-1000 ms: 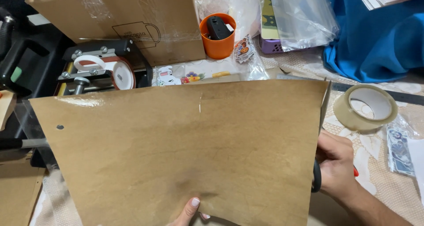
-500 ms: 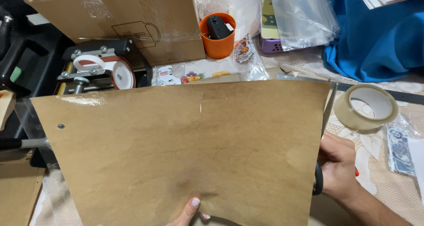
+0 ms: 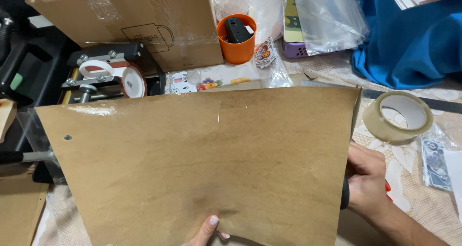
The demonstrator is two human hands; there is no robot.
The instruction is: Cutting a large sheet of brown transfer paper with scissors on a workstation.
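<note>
**One head camera, looking steeply down over a brown sheet**

A single view, worn on the person's head, faces down and forward at close range. The brown paper sheet [image 3: 202, 169] fills most of the frame. Beyond its far edge stand a cardboard box [image 3: 125, 25] and an orange cup [image 3: 239, 46]; right of it lies a tape roll [image 3: 398, 116]. No second view overlaps it.

No sleeve is worn on the right hand [image 3: 368, 181] and its forearm. On the left hand [image 3: 208, 229] only a thumb with a pale, rounded nail is seen.
</note>
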